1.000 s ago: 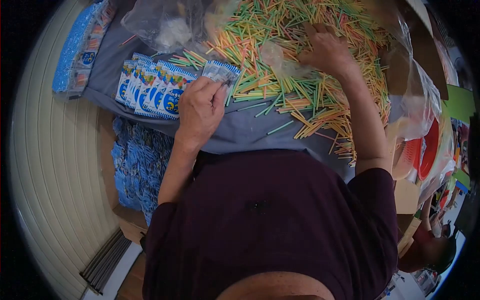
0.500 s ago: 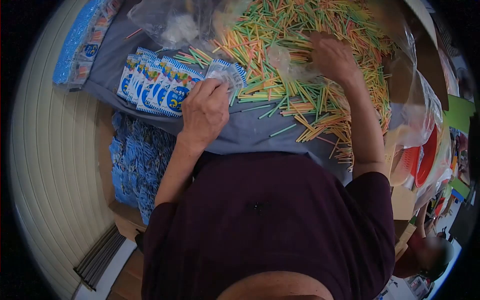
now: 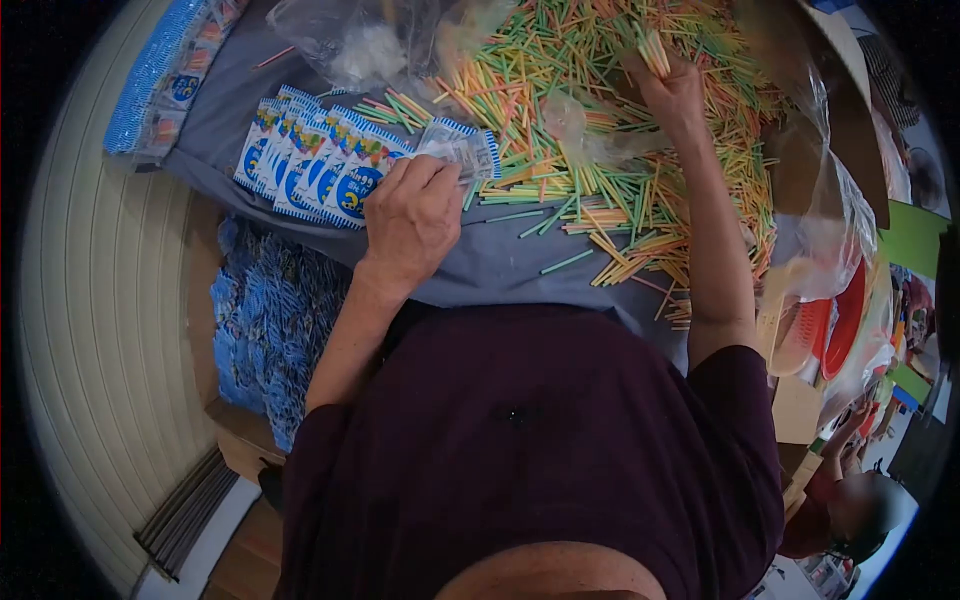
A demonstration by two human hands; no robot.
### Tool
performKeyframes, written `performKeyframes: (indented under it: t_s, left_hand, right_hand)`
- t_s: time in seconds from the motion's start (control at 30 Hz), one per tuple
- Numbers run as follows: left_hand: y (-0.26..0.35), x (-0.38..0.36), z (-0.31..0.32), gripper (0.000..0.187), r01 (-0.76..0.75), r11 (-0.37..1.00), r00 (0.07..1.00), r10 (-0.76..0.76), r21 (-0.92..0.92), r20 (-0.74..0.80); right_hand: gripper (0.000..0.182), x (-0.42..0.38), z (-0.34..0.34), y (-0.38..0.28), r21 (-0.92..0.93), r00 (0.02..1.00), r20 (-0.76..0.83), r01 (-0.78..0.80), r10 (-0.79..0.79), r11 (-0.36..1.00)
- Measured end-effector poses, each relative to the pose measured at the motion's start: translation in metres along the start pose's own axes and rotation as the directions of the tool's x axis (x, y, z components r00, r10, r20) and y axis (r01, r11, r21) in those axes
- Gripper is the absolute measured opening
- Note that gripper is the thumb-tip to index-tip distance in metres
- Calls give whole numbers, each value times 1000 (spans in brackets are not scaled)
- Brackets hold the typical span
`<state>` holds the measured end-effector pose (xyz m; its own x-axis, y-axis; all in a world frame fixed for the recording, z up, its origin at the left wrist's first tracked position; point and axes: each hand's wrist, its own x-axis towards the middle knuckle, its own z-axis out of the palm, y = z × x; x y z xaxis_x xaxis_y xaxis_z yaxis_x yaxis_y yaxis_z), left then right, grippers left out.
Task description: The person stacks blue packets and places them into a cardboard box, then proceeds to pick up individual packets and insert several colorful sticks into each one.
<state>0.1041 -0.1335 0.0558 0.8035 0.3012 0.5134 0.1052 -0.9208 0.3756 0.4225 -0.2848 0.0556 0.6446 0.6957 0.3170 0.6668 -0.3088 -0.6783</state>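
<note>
My left hand (image 3: 412,212) has its fingers closed on the edge of a small blue-and-white packet (image 3: 462,148), whose plainer, see-through side faces up. To its left, several printed blue-and-white packets (image 3: 325,165) lie overlapping in a fanned row on the grey cloth (image 3: 480,270). Over the far part of a large heap of thin coloured sticks (image 3: 560,60), my right hand (image 3: 674,98) grips a small bundle of sticks (image 3: 654,52), with their ends poking up past the fingers. The heap mixes green, yellow, orange and pink.
Clear plastic bags (image 3: 365,50) lie at the back and on the heap. A box below left holds many blue packets (image 3: 265,320). A long strip of packets (image 3: 165,90) lies at far left. Red and cream baskets (image 3: 845,320) stand at right; another person (image 3: 845,515) is beyond.
My right hand has risen from down in the heap, moved slightly away from me, and now holds a bundle of sticks. My left hand stays almost where it was on the packet.
</note>
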Motion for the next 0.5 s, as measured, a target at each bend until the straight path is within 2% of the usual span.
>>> performKeyframes:
  t_s: [0.07, 0.1, 0.17, 0.2, 0.27, 0.3, 0.33, 0.37, 0.4, 0.43, 0.5]
  left_hand:
    - [-5, -3, 2, 16, 17, 1000, 1000, -17, -16, 0]
    - [-8, -4, 3, 16, 29, 999, 1000, -28, -33, 5]
    - [-14, -3, 2, 17, 27, 995, 999, -31, -93, -44]
    - [-16, -3, 3, 17, 23, 988, 995, -37, -150, -93]
    - [-13, -1, 0, 17, 18, 991, 996, -30, -131, -84]
    - [-11, 0, -1, 16, 19, 994, 996, -28, -103, -81]
    - [-11, -1, -1, 16, 17, 995, 996, -27, -102, -89]
    - [-12, -4, 2, 15, 53, 993, 998, -57, -105, -37]
    - [-12, -8, 2, 14, 94, 990, 996, -92, -104, 19]
    - [-11, -8, -2, 14, 103, 989, 995, -101, -101, 22]
    - [-7, -3, -11, 13, 139, 978, 988, -125, -158, 91]
  right_hand:
    - [25, 4, -8, -5, 136, 940, 161, -324, 301, 936]
    - [25, 5, -10, -8, 135, 940, 160, -324, 302, 936]
    - [33, 4, -14, -11, 363, 999, 38, -25, 12, 931]
    - [33, 2, -12, -14, 359, 999, 33, -28, 17, 933]
    - [41, -2, -8, -22, 206, 997, 75, -49, 35, 977]
    - [41, -4, -2, -12, 203, 997, 70, -46, 33, 978]
    - [43, -5, 11, 8, -14, 996, -23, 90, -90, 996]
    - [45, -1, 17, 18, -237, 969, -83, 208, -233, 949]
    - [47, 6, 7, 18, -34, 982, 187, 17, -10, 999]
    - [47, 4, 2, 7, -30, 981, 196, 16, -10, 999]
    - [53, -8, -8, -12, 337, 990, 99, -130, 103, 932]
